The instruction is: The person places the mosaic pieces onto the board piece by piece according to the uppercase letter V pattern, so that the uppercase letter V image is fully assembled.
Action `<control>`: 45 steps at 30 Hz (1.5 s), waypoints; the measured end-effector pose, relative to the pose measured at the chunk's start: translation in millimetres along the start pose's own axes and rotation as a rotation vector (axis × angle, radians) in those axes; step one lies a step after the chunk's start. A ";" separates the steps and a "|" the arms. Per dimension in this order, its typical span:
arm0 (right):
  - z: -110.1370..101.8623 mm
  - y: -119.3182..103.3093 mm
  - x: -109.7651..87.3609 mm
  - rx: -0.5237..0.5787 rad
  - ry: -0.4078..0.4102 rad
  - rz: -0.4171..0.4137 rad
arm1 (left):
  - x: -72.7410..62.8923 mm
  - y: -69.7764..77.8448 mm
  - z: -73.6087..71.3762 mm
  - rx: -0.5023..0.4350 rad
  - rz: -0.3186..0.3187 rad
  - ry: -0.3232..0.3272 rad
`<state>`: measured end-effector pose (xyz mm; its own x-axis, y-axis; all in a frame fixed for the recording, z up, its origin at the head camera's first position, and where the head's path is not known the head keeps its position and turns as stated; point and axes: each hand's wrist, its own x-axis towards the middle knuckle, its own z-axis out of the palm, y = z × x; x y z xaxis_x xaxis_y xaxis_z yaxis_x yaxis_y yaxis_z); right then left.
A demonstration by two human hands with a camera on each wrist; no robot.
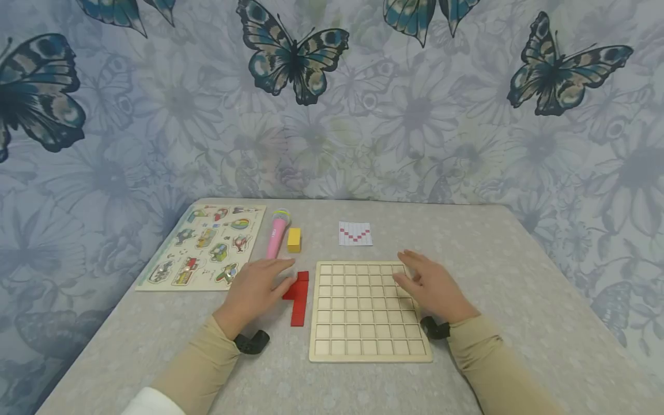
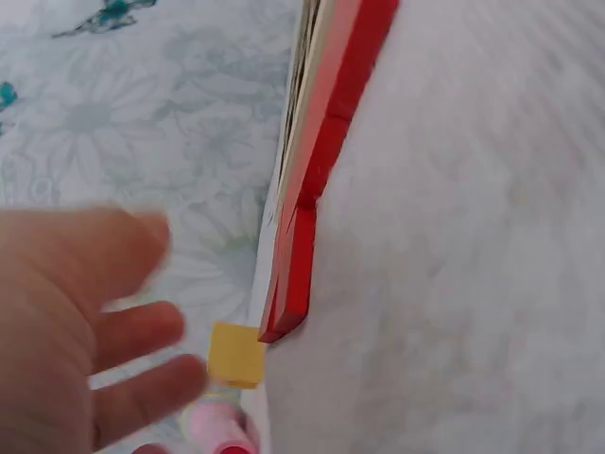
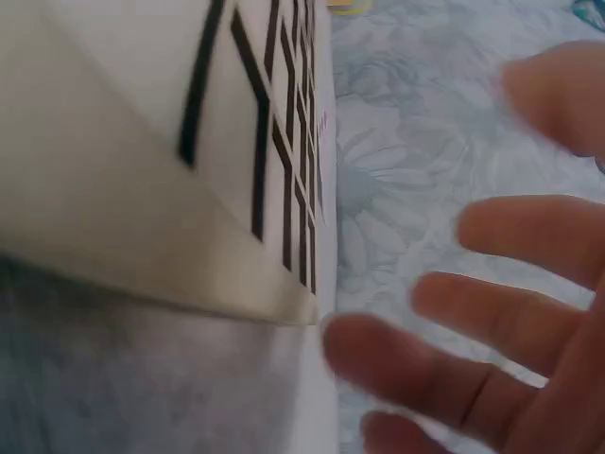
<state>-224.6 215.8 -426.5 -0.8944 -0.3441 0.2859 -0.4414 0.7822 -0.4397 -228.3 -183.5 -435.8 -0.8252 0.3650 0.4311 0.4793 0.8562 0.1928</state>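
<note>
A square light-wood grid board [image 1: 370, 355] lies on the table. Along its left side are flat red blocks [image 1: 299, 311], seen edge-on as red blocks [image 2: 301, 270] in the left wrist view. My left hand [image 1: 255, 293] hovers just left of the red blocks, fingers loosely bent and holding nothing. Over the board's upper right part is my right hand [image 1: 437, 289], its fingers spread and bare. In the right wrist view the grid board [image 3: 189, 255] lies beside those fingers, with a gap visible between some of them. Whether either hand touches anything underneath cannot be told.
Behind the board lies a small white card [image 1: 355, 234] with a V of red squares. A yellow block [image 1: 294, 240] and a pink toy microphone [image 1: 277, 233] lie behind the left hand. A picture puzzle board [image 1: 173, 251] occupies the table's left back. A butterfly-patterned wall [image 1: 332, 155] stands behind.
</note>
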 end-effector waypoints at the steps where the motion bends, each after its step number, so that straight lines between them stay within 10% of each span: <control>1: 0.6 2.9 0.2 0.026 -0.007 0.012 | -0.5 -1.1 2.1 -0.034 -0.019 -0.008; 10: 5.1 22.6 1.9 0.022 -0.140 0.089 | -1.4 -11.7 17.6 -0.247 -0.110 -0.055; 26: 0.9 50.7 1.3 0.238 -0.237 0.117 | -0.7 -16.4 21.4 -0.296 -0.108 -0.086; 45: -2.4 51.1 -1.5 0.229 -0.225 0.123 | 0.3 -20.2 18.3 -0.357 -0.125 -0.100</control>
<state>-245.7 257.6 -447.4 -0.9241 -0.3807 0.0349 -0.3114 0.6965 -0.6464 -243.7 -194.0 -455.7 -0.9002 0.3150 0.3007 0.4329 0.7213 0.5407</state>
